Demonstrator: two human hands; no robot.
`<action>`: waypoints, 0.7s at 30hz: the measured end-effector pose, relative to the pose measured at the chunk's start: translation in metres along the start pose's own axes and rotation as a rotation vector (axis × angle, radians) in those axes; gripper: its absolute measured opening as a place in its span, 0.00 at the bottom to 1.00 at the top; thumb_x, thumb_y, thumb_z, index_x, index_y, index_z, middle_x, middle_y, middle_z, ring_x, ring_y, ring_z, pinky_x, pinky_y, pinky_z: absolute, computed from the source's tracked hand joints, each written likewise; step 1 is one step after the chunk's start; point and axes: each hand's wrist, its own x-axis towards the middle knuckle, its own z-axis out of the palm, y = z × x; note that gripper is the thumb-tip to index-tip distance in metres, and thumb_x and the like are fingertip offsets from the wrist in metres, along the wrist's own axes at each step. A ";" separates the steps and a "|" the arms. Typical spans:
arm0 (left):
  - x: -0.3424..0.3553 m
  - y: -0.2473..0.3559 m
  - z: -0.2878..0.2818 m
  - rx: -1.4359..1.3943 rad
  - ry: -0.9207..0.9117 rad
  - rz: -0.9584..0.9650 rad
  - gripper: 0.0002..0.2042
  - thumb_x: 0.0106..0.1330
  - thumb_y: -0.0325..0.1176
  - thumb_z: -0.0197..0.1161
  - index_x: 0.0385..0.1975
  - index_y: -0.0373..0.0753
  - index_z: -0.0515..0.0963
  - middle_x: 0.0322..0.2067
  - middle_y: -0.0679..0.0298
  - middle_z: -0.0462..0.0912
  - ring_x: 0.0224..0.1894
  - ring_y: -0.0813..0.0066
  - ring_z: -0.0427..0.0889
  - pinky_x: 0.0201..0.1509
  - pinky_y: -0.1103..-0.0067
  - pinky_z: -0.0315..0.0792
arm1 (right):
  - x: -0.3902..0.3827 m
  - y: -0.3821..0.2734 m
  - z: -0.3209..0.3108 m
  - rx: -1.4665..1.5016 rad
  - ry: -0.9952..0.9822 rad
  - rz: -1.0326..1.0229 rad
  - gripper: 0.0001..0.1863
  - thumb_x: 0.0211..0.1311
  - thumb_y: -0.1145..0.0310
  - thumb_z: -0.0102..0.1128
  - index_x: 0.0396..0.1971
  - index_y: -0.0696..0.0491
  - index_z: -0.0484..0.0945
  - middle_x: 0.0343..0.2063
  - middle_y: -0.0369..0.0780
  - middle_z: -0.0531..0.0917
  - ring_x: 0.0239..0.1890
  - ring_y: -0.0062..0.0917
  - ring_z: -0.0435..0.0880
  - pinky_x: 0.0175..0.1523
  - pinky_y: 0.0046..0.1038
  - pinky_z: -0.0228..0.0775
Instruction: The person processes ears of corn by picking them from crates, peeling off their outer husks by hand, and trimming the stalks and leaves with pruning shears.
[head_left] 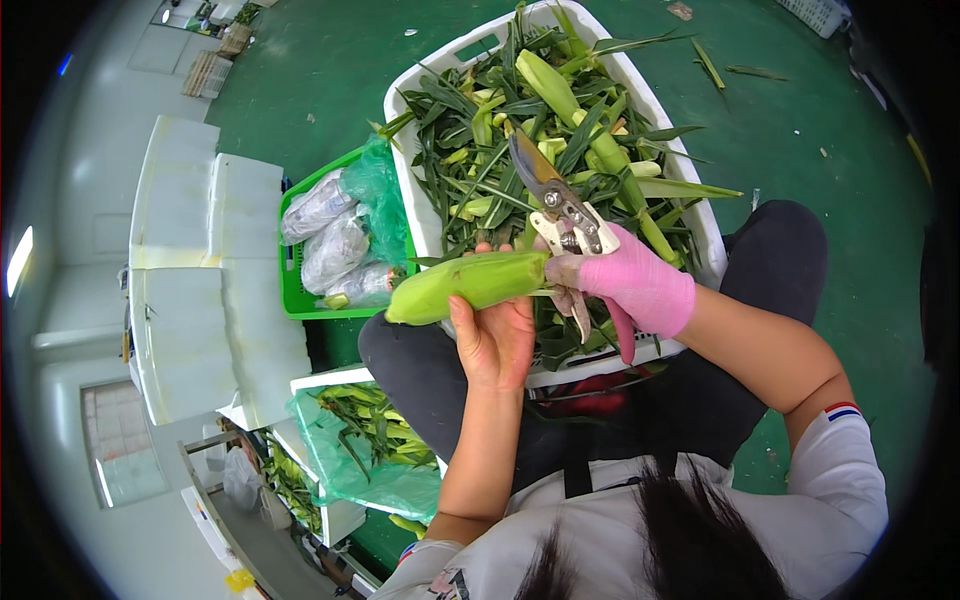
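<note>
A green ear of corn (468, 284), still in its husk, lies across my bare left hand (497, 335), fingers behind it and thumb in front. My right hand (640, 285) wears a pink covering and is wrapped around pruning shears (566, 215). Their blade points up and away, over the leaves. The right thumb is at the stem end of the ear; whether it presses on it I cannot tell. Just beyond both hands stands a white crate (708, 235) heaped with cut leaves and husks (465, 130). One long husked ear (550, 88) lies on top of the heap.
Left of the crate sits a green basket (292, 290) with wrapped bundles (335, 250). White foam boxes (185, 215) stand farther left. By my left knee, a box lined with green plastic (375, 480) holds more corn. Leaf scraps (708, 65) lie on the green floor.
</note>
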 end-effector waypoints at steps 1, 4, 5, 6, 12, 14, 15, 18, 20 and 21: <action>-0.001 0.000 -0.002 0.103 -0.009 0.019 0.29 0.59 0.43 0.68 0.58 0.41 0.66 0.60 0.62 0.68 0.65 0.61 0.65 0.68 0.64 0.65 | 0.001 0.005 -0.004 0.007 0.002 -0.003 0.17 0.57 0.67 0.56 0.45 0.59 0.71 0.29 0.38 0.78 0.27 0.21 0.78 0.35 0.25 0.76; -0.004 0.003 -0.008 0.267 -0.120 0.075 0.32 0.58 0.43 0.70 0.59 0.41 0.64 0.60 0.62 0.67 0.65 0.61 0.65 0.68 0.65 0.64 | 0.002 0.011 -0.011 0.108 -0.001 0.082 0.18 0.56 0.68 0.55 0.46 0.59 0.71 0.32 0.39 0.77 0.27 0.22 0.78 0.35 0.25 0.75; -0.004 0.004 -0.007 0.265 -0.137 0.075 0.33 0.56 0.43 0.71 0.60 0.41 0.63 0.60 0.63 0.67 0.65 0.61 0.64 0.68 0.65 0.64 | 0.002 0.012 -0.010 0.094 -0.012 0.067 0.17 0.56 0.69 0.55 0.45 0.59 0.70 0.33 0.39 0.77 0.28 0.22 0.78 0.36 0.25 0.75; -0.004 0.002 -0.009 0.259 -0.133 0.069 0.33 0.56 0.43 0.71 0.60 0.41 0.63 0.60 0.63 0.67 0.65 0.61 0.64 0.68 0.65 0.64 | 0.001 0.013 -0.010 0.093 -0.004 0.072 0.17 0.56 0.69 0.55 0.45 0.59 0.70 0.33 0.39 0.77 0.28 0.22 0.78 0.36 0.25 0.75; -0.013 -0.017 0.002 0.155 0.066 0.071 0.34 0.60 0.55 0.63 0.60 0.42 0.62 0.59 0.63 0.68 0.62 0.62 0.68 0.67 0.66 0.64 | 0.006 0.027 0.013 0.321 0.058 -0.144 0.14 0.57 0.71 0.56 0.44 0.56 0.71 0.25 0.36 0.76 0.23 0.18 0.75 0.25 0.17 0.70; -0.020 -0.019 0.007 0.187 0.202 -0.087 0.22 0.67 0.52 0.56 0.52 0.42 0.69 0.47 0.61 0.76 0.47 0.67 0.77 0.49 0.74 0.72 | 0.002 0.024 0.015 0.283 0.150 -0.198 0.13 0.57 0.73 0.54 0.43 0.55 0.70 0.28 0.35 0.76 0.24 0.17 0.73 0.26 0.18 0.68; -0.027 -0.014 -0.001 0.520 0.261 -0.055 0.16 0.69 0.48 0.55 0.44 0.41 0.71 0.37 0.63 0.76 0.37 0.72 0.76 0.40 0.78 0.71 | -0.002 0.019 0.017 0.135 0.166 -0.177 0.13 0.57 0.74 0.53 0.44 0.55 0.70 0.29 0.35 0.76 0.25 0.16 0.73 0.27 0.18 0.68; -0.048 0.004 0.008 1.138 0.255 0.308 0.12 0.71 0.36 0.53 0.26 0.38 0.71 0.17 0.69 0.69 0.19 0.84 0.68 0.23 0.84 0.62 | -0.015 0.011 0.026 -0.131 0.161 -0.206 0.15 0.55 0.80 0.51 0.45 0.55 0.70 0.29 0.33 0.74 0.28 0.14 0.73 0.33 0.19 0.68; -0.050 0.015 0.026 1.215 0.068 0.311 0.11 0.69 0.34 0.56 0.25 0.36 0.70 0.17 0.69 0.70 0.19 0.84 0.65 0.22 0.84 0.60 | -0.016 0.025 0.032 -0.137 0.128 -0.234 0.18 0.53 0.83 0.51 0.46 0.55 0.70 0.31 0.33 0.75 0.29 0.13 0.73 0.35 0.19 0.69; -0.049 0.017 0.040 1.405 0.069 0.261 0.13 0.68 0.35 0.57 0.23 0.34 0.70 0.17 0.69 0.70 0.19 0.83 0.63 0.23 0.83 0.58 | -0.015 0.031 0.038 -0.284 0.163 -0.309 0.19 0.53 0.84 0.51 0.47 0.55 0.70 0.33 0.33 0.75 0.30 0.14 0.74 0.37 0.21 0.70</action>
